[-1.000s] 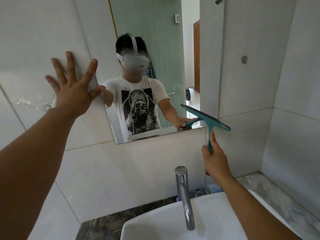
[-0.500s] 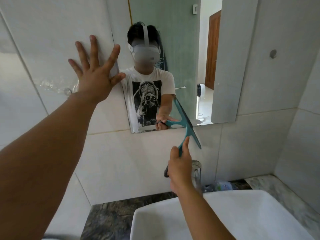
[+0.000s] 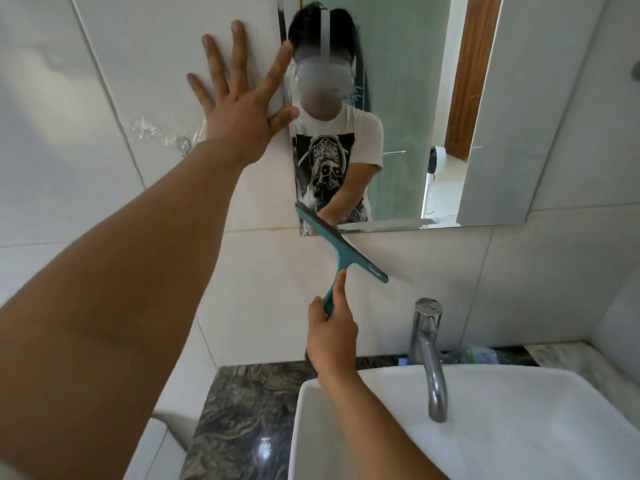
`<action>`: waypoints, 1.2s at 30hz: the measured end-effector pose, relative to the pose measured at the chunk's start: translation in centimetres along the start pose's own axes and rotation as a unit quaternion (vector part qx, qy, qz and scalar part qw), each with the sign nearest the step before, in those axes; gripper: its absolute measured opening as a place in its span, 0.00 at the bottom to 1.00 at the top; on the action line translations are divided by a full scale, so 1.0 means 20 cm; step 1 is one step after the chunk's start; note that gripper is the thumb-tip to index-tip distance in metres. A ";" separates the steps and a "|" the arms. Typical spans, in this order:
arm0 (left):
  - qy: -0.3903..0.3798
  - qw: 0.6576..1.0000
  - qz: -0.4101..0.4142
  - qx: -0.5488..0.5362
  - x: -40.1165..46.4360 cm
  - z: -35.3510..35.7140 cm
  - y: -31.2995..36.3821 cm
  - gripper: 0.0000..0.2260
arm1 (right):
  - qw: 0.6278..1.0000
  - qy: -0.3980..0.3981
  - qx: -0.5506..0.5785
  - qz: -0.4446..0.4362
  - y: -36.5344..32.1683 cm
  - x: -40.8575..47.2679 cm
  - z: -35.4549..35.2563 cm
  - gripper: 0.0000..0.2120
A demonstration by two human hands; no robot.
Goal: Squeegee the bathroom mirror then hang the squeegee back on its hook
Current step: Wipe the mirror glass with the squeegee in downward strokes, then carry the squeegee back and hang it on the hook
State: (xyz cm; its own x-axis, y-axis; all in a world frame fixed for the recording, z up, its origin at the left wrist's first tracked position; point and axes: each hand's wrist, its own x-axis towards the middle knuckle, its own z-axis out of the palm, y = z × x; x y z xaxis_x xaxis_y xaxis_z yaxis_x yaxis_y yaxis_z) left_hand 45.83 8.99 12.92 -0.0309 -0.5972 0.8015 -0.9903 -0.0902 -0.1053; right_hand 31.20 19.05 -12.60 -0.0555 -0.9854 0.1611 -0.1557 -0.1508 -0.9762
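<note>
A teal squeegee is gripped by its handle in my right hand. Its blade runs slantwise across the bottom left corner of the wall mirror and down onto the tile below. My left hand lies flat with fingers spread on the white tile at the mirror's left edge, the thumb overlapping the glass. A small clear hook on a transparent pad sticks to the tile just left of my left wrist, nothing hanging on it.
A white basin with a chrome tap sits below the mirror on a dark marble counter. A plastic bottle lies behind the tap. White tiled walls surround the mirror.
My right hand has carried the squeegee from the mirror's lower right edge leftward to its bottom left corner. The view has turned left. My left hand stays pressed on the tile.
</note>
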 end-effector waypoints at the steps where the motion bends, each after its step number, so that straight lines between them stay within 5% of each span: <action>1: -0.002 1.000 0.000 -0.001 0.00 0.00 0.00 0.33 | 1.000 -0.018 -0.020 -0.002 0.02 -0.02 0.00 0.29; 9: -0.056 0.998 -0.010 -0.041 -0.01 -0.10 0.03 0.35 | 0.982 -0.081 -0.167 -0.039 0.13 -0.11 -0.11 0.31; 17: -0.119 0.990 0.022 -0.067 -0.31 -0.21 0.14 0.27 | 0.914 -0.116 -0.351 -0.165 0.07 -0.09 -0.47 0.28; 24: -0.304 0.921 0.144 -0.197 -0.79 -0.26 0.34 0.15 | 0.889 -0.181 -0.381 -0.180 -0.20 -0.07 -0.74 0.26; 36: -0.224 0.939 0.134 -0.224 -1.08 -0.51 0.51 0.15 | 0.822 -0.170 -0.480 -0.253 -0.67 -0.10 -0.96 0.26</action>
State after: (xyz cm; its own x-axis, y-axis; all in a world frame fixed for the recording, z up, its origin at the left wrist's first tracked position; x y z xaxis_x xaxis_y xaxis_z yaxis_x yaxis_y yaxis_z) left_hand 35.05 29.01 0.54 -0.3263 -0.8347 0.4437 -0.9156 0.3957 0.0711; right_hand 14.52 24.49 2.99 0.5105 -0.8049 0.3026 -0.7895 -0.5782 -0.2058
